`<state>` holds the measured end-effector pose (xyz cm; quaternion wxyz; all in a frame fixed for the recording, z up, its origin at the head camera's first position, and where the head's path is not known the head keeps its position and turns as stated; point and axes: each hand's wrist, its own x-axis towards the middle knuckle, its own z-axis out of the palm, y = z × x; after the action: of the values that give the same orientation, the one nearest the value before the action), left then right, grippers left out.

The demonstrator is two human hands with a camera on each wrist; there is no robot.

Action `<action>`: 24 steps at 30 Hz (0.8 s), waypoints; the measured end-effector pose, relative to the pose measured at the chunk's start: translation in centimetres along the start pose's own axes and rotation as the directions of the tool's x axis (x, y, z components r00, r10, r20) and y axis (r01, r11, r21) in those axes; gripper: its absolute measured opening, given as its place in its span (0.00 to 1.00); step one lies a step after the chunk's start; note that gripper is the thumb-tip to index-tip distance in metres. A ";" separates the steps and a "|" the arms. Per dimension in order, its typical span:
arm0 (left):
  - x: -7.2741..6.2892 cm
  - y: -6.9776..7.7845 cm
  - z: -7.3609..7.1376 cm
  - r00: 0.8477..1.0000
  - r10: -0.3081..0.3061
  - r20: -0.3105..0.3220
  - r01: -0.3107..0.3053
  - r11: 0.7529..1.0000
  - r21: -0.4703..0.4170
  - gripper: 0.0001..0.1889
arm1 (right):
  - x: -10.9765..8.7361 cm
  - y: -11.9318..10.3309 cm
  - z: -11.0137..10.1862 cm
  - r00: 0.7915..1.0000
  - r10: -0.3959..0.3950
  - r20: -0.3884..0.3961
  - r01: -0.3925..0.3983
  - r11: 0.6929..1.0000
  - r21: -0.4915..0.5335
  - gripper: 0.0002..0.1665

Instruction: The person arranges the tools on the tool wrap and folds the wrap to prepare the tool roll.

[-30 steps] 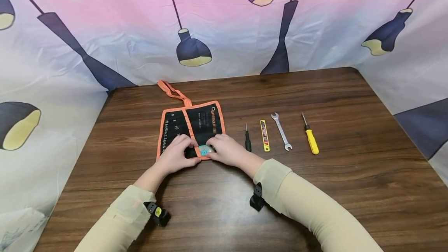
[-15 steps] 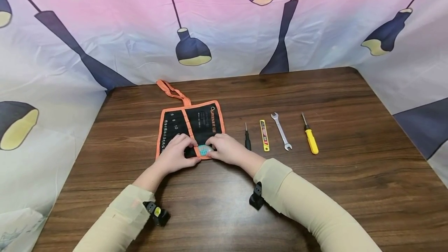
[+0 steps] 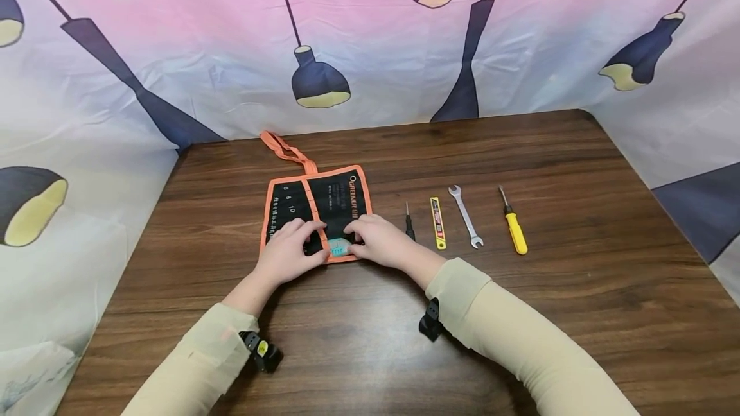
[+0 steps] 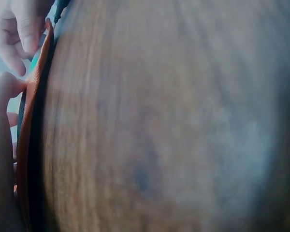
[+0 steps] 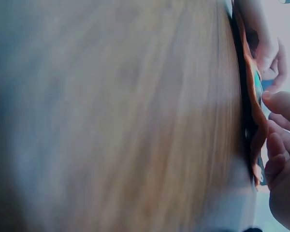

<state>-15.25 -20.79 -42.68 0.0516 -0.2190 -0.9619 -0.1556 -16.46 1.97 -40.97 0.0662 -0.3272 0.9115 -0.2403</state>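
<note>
A black tool pouch [image 3: 334,201] with orange trim lies flat on the table, marked with sizes and lettering. Low on it, a flat, rounded teal-and-grey item [image 3: 340,247] sits with its left end at the orange pocket strip [image 3: 314,209]. My left hand [image 3: 289,250] rests on the pouch's lower left, thumb and forefinger spread along that strip; the left wrist view shows the thumb [image 4: 12,87] at the orange edge. At the item's right end is my right hand [image 3: 378,241], fingers loosely bent over the pouch. The right wrist view shows its thumb [image 5: 280,101] close to the teal item.
Right of the pouch lie a small black screwdriver [image 3: 409,226], a yellow blade pack [image 3: 437,223], an open-ended wrench [image 3: 466,217] and a yellow-handled screwdriver [image 3: 514,230]. An orange strap [image 3: 287,151] extends from the pouch's top. Patterned cloth [image 3: 381,69] hangs behind the table.
My right hand has drawn back slightly to the right and up, uncovering more of the teal item. The left hand's thumb has shifted a little upward on the pouch.
</note>
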 end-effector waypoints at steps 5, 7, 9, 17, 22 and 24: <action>0.3 0.1 0.1 1.000 0.003 0.024 -0.003 1.000 0.017 0.26 | -0.5 1.0 -0.7 0.999 0.026 -0.027 -0.026 1.000 0.006 0.20; 0.3 0.1 0.1 0.999 -0.004 0.034 0.003 1.000 0.020 0.26 | -0.7 1.4 -1.0 0.999 0.027 -0.035 -0.026 1.000 0.015 0.20; 0.3 0.1 0.0 0.999 -0.010 0.043 0.009 1.000 0.022 0.26 | -0.8 1.7 -1.2 0.999 0.020 -0.045 -0.019 1.000 0.022 0.20; 0.2 -0.1 0.2 0.999 -0.007 0.053 0.005 1.000 0.028 0.27 | -1.7 2.7 -2.0 0.994 0.015 -0.104 -0.013 1.000 0.018 0.19; 0.2 -0.1 0.1 0.998 -0.005 0.061 0.004 1.000 0.016 0.27 | -2.3 3.6 -2.6 0.992 0.044 -0.118 -0.043 0.999 0.014 0.20; 0.2 -0.1 0.0 0.998 -0.002 0.063 0.002 1.000 0.004 0.27 | -2.6 4.0 -2.8 0.991 0.052 -0.126 -0.051 0.999 0.009 0.20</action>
<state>-15.49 -20.75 -42.71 0.0215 -0.2228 -0.9635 -0.1467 -17.52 7.43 -40.53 0.0155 -0.2875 0.9213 -0.2614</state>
